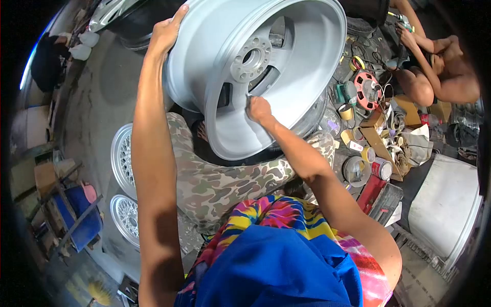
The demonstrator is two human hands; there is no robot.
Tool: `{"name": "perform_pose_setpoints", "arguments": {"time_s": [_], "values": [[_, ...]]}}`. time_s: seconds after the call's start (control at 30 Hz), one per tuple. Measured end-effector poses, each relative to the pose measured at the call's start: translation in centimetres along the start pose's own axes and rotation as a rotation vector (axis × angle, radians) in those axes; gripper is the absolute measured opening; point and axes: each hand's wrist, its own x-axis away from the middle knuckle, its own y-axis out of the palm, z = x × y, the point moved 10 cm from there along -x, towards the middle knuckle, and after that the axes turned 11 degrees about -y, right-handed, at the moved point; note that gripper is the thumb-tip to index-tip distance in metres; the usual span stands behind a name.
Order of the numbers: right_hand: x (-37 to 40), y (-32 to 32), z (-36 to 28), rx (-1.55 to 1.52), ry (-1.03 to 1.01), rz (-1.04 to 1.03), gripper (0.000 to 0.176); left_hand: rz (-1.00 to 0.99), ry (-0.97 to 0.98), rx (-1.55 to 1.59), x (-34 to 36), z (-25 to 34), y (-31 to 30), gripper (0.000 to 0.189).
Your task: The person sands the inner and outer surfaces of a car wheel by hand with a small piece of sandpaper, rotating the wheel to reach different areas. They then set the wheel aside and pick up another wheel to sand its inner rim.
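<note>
A grey concrete workshop floor (97, 97) is seen, strewn at the right with tape rolls, tools and a red-and-white tin (381, 169). A large silver-grey metal wheel rim (307, 61) is propped tilted on camouflage-patterned trousers (225, 179). Its upper outer lip is clasped by the left hand (166, 33), fingers curled over the edge. The right hand (258, 108) is pressed inside the barrel beside a spoke, fingers pinched tight; what is pinched cannot be told. Two white wire-spoked wheels (123, 158) are laid at the left.

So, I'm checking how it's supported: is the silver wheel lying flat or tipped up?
Tipped up: the silver wheel rests on edge on the lap, barrel facing the camera, left hand gripping its top rim.
</note>
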Motion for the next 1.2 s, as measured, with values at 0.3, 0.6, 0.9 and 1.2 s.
{"name": "perform_pose_setpoints", "arguments": {"time_s": [0.3,0.6,0.9,1.2], "values": [[0.4,-2.0,0.9,-0.539,-0.052,0.212,0.026,0.021,0.031,0.07,1.1,0.6,0.0,0.058],[0.0,1.3,-5.6,-0.546,-0.185,-0.128,0.024,0.033,0.05,-0.065,-1.5,-1.1,-0.1,0.092],[2.1,-2.9,-2.3,0.332,-0.406,0.222,0.019,0.008,0.052,-0.112,-0.2,0.0,-0.3,0.102],[-0.9,-12.3,-17.3,-1.143,-0.623,0.09,0.024,-0.062,-0.036,-0.051,1.2,0.2,-0.3,0.097]]}}
